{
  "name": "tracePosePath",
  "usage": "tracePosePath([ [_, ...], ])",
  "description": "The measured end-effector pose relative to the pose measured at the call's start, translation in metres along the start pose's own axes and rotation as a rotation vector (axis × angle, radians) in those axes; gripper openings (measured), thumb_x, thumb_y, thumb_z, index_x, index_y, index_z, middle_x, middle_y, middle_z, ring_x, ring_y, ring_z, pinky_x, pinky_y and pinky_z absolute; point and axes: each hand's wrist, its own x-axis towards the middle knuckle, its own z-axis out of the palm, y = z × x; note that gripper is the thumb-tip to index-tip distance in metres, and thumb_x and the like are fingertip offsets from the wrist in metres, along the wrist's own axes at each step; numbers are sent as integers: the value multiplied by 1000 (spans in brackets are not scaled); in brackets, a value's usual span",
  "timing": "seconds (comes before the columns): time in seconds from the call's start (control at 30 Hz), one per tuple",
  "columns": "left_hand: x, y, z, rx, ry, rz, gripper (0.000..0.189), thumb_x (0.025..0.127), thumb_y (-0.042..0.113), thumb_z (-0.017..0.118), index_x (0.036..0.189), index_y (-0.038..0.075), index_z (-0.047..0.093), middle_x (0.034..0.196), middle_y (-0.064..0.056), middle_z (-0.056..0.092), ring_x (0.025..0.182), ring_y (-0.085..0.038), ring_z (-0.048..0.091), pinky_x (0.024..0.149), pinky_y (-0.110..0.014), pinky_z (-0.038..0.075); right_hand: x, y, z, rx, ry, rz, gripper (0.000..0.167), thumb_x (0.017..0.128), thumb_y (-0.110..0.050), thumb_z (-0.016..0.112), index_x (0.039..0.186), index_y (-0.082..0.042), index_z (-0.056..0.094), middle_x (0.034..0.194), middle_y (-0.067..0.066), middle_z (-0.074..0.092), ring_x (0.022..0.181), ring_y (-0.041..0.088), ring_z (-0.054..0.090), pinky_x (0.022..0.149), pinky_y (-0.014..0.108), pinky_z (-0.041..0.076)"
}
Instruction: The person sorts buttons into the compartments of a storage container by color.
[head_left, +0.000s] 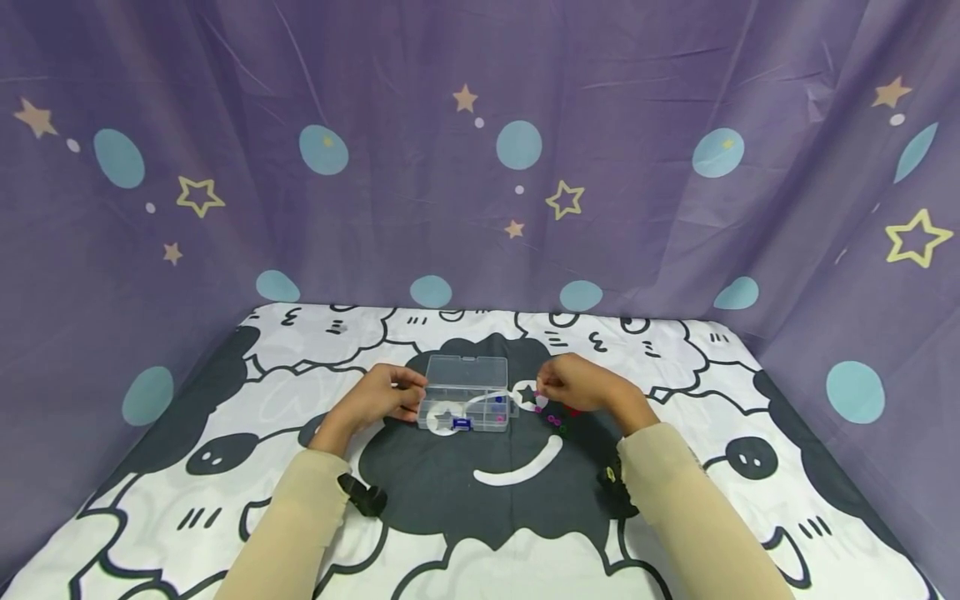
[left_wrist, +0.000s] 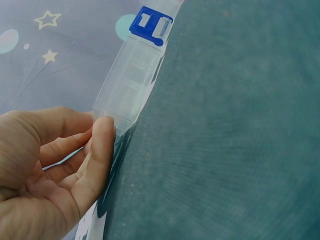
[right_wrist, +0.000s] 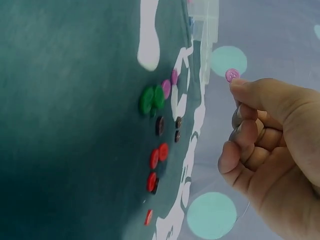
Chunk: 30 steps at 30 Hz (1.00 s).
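A clear plastic compartment box (head_left: 483, 428) lies on the cloth with its lid (head_left: 468, 371) raised at the back. My left hand (head_left: 386, 392) holds the box's left end, thumb and fingers at its corner. A blue latch (left_wrist: 151, 26) shows on the box's front. Small blue and pink pieces sit in the right-hand compartments. To the right of the box, my right hand (head_left: 581, 382) pinches a small pink button (right_wrist: 232, 75) between thumb and finger, above the cloth.
Loose buttons lie on the cloth by my right hand: green buttons (right_wrist: 147, 100), pink buttons (right_wrist: 166, 88), dark brown buttons (right_wrist: 160, 125) and red buttons (right_wrist: 154, 159). A purple curtain (head_left: 420, 208) hangs behind the table, which has a sheep-patterned cloth (head_left: 420, 533).
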Motion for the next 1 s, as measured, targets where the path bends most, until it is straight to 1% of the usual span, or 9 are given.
tracePosePath([
  [0.13, 0, 0, 0, -1, 2, 1, 26, 98, -1, 66, 124, -6, 67, 103, -18, 63, 77, -23, 71, 70, -38, 66, 4, -5, 1, -38, 5, -18, 15, 99, 0, 58, 93, -4, 71, 77, -3, 66, 64, 4, 49, 63, 23, 46],
  [0.23, 0, 0, 0, -1, 0, 2, 26, 98, -1, 65, 124, -6, 66, 104, -18, 63, 78, -23, 71, 71, -38, 66, 6, -11, 2, -49, 6, -15, 15, 98, 0, 58, 93, -4, 72, 76, -4, 64, 62, 4, 47, 61, 23, 45],
  [0.37, 0, -1, 0, -3, -2, 1, 26, 98, -1, 66, 124, -6, 66, 104, -18, 63, 78, -23, 71, 71, -38, 66, 10, -18, 4, -32, -10, 3, 15, 97, 1, 58, 94, -4, 72, 73, -5, 61, 60, 4, 47, 58, 22, 44],
  [0.53, 1, -1, 0, -1, -4, -2, 26, 98, -1, 66, 124, -6, 67, 104, -18, 63, 79, -23, 70, 70, -37, 66, 14, -25, 9, -14, -24, -7, 18, 96, 3, 56, 95, -4, 72, 76, -1, 66, 59, 3, 50, 56, 21, 46],
  [0.67, 0, 1, 0, 5, -8, 2, 27, 99, 0, 66, 125, -7, 66, 104, -19, 62, 78, -22, 70, 71, -37, 66, 17, -31, 12, -25, -21, -37, 16, 98, 1, 58, 93, -4, 72, 69, -7, 57, 56, 3, 45, 55, 21, 43],
  [0.77, -2, 3, 0, 5, -12, 9, 28, 99, 0, 65, 126, -8, 65, 104, -19, 62, 78, -22, 70, 71, -37, 66, 19, -34, 14, -24, -22, -41, 14, 99, -1, 60, 94, -4, 72, 68, -8, 54, 55, 3, 42, 55, 20, 42],
  [0.9, -4, 5, 1, 6, -13, 16, 30, 99, 0, 65, 127, -9, 64, 104, -19, 62, 78, -22, 71, 70, -37, 66, 22, -37, 18, -10, -29, -44, 14, 99, 0, 60, 96, -5, 72, 73, -6, 58, 55, 4, 44, 55, 21, 44],
  [1.0, -5, 6, 1, 5, -13, 14, 30, 99, 1, 66, 128, -9, 64, 106, -19, 62, 79, -22, 70, 70, -37, 66, 24, -40, 20, -16, -36, -56, 14, 100, 0, 61, 94, -5, 72, 75, -6, 59, 57, 4, 45, 58, 21, 46],
])
